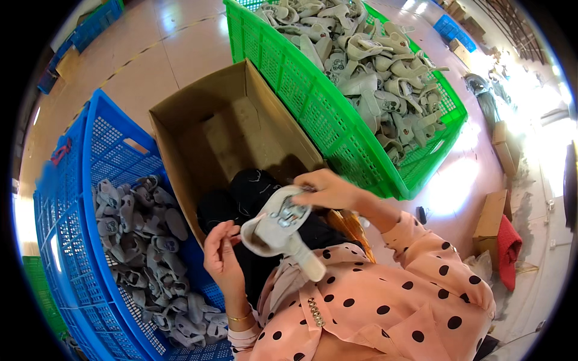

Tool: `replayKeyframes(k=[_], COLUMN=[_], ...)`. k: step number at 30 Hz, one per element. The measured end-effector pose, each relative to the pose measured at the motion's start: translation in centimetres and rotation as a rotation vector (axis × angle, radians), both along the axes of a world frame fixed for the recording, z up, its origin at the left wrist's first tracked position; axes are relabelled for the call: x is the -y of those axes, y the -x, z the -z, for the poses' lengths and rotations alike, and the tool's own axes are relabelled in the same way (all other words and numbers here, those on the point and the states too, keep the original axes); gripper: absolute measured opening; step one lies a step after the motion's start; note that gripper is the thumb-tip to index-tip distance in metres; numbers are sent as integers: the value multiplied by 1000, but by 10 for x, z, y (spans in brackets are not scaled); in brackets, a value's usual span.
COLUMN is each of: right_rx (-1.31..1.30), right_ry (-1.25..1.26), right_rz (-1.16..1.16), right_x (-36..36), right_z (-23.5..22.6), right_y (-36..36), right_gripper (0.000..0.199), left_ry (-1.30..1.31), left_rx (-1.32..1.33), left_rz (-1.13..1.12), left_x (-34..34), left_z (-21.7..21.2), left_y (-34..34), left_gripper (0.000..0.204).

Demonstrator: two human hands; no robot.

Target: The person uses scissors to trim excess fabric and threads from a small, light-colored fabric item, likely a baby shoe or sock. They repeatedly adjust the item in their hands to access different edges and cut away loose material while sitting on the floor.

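Head view, single frame. Nearest the camera: the person's pink sleeves with black dots (385, 301) filled the lower right. Left hand (221, 253), a thin gold bracelet (239, 317) at the wrist, was loosely curled, fingertips pinched at the lower left rim of a pale grey moulded plastic part (278, 227). Right hand (328, 189) was closed over the top end of the same part, fingers bent around its edge. The part was held in the air between both hands, above the lap and a black cloth (253, 189), with its hollow side up, a small metal insert showing inside and a narrow stem pointing down toward the sleeve. Just to the left: a blue plastic crate (90, 150) on the floor, holding a heap of greyer parts of the same kind (150, 240). Directly beyond the hands: an open cardboard box (229, 120), brown inner walls showing. Farther right: a green plastic crate (289, 78) piled high with pale grey parts (373, 60). At right on the floor: a small cardboard box (490, 219) with a red cloth (509, 249) beside it. Far top corners: more blue crates (454, 30), too blurred to tell their contents.
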State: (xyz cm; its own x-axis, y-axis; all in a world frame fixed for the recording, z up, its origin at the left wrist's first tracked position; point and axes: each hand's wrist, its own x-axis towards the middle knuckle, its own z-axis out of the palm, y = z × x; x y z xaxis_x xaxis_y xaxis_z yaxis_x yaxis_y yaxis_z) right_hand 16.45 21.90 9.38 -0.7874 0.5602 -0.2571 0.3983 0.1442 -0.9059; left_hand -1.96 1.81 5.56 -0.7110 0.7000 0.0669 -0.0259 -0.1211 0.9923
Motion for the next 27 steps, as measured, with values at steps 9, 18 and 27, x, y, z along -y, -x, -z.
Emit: replayKeyframes(k=[9,18,27], right_rx=[-785,-331,-702], right_ry=[217,-212,-1021], right_rz=[997,-327,-587], right_x=[-31,96,190], right_z=[-49,-65,-120], right_y=[-20,181,323], right_gripper=[44,14,32], left_ry=[4,318,195], left_rx=[101,-447,-542], left_rz=[21,-23,48], left_x=[19,35,41], left_z=[11,78,98], left_y=[4,-22,-17], left_gripper=[19,21,17])
